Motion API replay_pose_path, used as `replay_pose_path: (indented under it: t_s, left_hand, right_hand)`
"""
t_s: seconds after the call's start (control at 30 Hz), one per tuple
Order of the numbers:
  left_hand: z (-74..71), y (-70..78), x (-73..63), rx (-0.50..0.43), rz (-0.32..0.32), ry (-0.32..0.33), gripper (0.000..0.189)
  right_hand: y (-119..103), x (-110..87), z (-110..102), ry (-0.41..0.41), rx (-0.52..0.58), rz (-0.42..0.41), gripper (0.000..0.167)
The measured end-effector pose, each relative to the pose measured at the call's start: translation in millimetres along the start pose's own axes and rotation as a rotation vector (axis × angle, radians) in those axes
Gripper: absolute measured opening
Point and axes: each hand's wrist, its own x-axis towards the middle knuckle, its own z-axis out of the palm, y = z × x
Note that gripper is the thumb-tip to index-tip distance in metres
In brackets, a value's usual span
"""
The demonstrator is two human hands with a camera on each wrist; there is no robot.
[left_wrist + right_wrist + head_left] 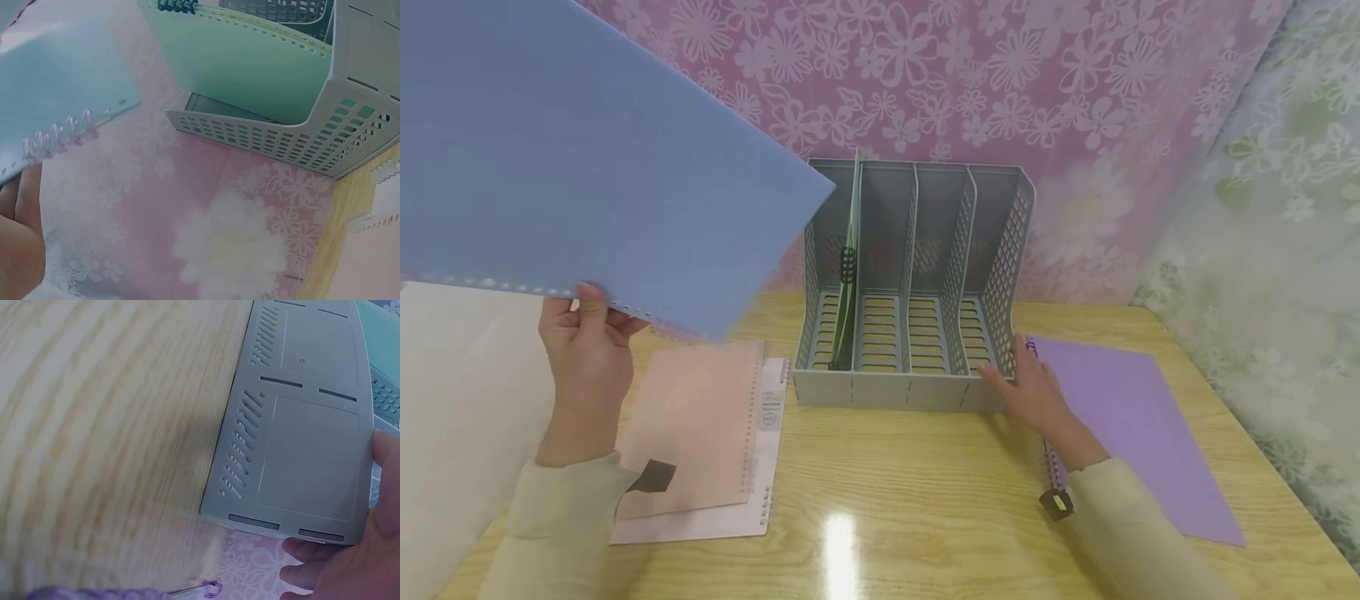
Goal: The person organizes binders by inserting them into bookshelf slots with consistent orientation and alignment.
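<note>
A blue loose-leaf notebook is up in the air at the left, pinched along its ring-bound edge by my left hand. Its clear rings show in the left wrist view. At the back of the table stands a grey file organizer with several upright slots. A green notebook stands in its leftmost slot. My right hand grips the organizer's front right corner, thumb over the front rim and fingers along the side. In the right wrist view that thumb lies at the top edge.
A purple notebook lies on the table at the right, close beside my right wrist. On the left, a pink notebook lies on top of a whitish one. Flowered covering rises behind the organizer.
</note>
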Motion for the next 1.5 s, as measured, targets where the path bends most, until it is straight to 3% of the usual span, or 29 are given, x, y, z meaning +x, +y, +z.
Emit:
replay_pose_path:
  t_s: [0.07,0.17,0.4,0.6,0.83,1.13,1.3,1.5]
  left_hand:
    - [-0.3,-2.2,0.6,-0.005,0.016,0.085,0.021]
    - [-3.7,-7.4,1.7,0.019,0.034,0.156,0.021]
    - [-13.0,-25.4,0.4,0.168,0.027,0.204,0.027]
    - [-13.4,-44.1,-8.8,0.315,0.027,0.174,0.023]
    - [-1.6,-62.8,-18.0,0.434,0.046,0.149,0.021]
    - [8.3,-86.4,-27.0,0.592,0.023,0.144,0.029]
    - [15.4,-97.6,-28.7,0.735,0.05,0.092,0.03]
    - [19.2,-107.8,-30.5,0.805,0.1,0.008,0.034]
  right_hand:
    - [0,0.8,0,0.005,-0.004,-0.003,0.092]
    - [1,1.8,1,0.01,-0.005,-0.007,0.091]
    - [-3,2.0,-1,0.008,-0.009,0.002,0.09]
    - [-3,1.8,0,0.006,-0.014,0.009,0.091]
    - [-3,1.5,1,0.017,-0.011,-0.001,0.088]
    - [0,1.1,1,0.013,0.001,-0.004,0.09]
    - [1,1.5,1,0.015,0.006,-0.002,0.09]
    - [1,1.4,3,0.019,0.001,-0.007,0.091]
